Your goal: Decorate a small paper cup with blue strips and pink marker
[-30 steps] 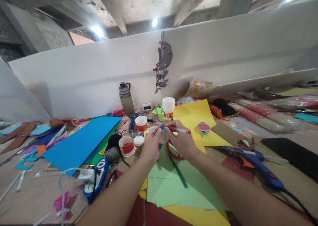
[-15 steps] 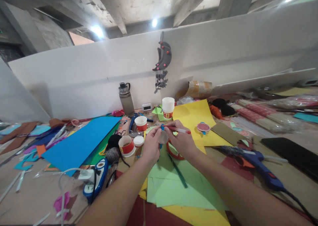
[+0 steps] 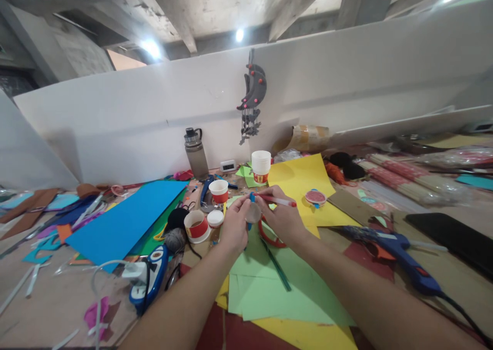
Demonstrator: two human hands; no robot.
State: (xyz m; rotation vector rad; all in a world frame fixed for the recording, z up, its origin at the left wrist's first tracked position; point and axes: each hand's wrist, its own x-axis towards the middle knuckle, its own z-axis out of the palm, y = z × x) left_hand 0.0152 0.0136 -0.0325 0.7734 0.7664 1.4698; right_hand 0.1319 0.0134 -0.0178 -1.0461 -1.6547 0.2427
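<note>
My left hand [image 3: 234, 226] and my right hand [image 3: 283, 217] meet above a light green paper sheet [image 3: 269, 283]. Both pinch a small round pale disc [image 3: 253, 212] with a blue piece at its top. My right hand also grips a red-and-white pen [image 3: 278, 201] that points right. Red scissors [image 3: 269, 237] lie under my right hand. A dark green stick [image 3: 278, 272] rests on the green sheet.
Paper cups [image 3: 196, 226] [image 3: 219, 190] [image 3: 261, 165] and a white lid [image 3: 215, 218] stand to the left and behind. A blue glue gun [image 3: 400, 257] lies right, a blue sheet [image 3: 127, 217] left, a yellow sheet [image 3: 304, 186] behind, a water bottle [image 3: 195, 152] by the wall.
</note>
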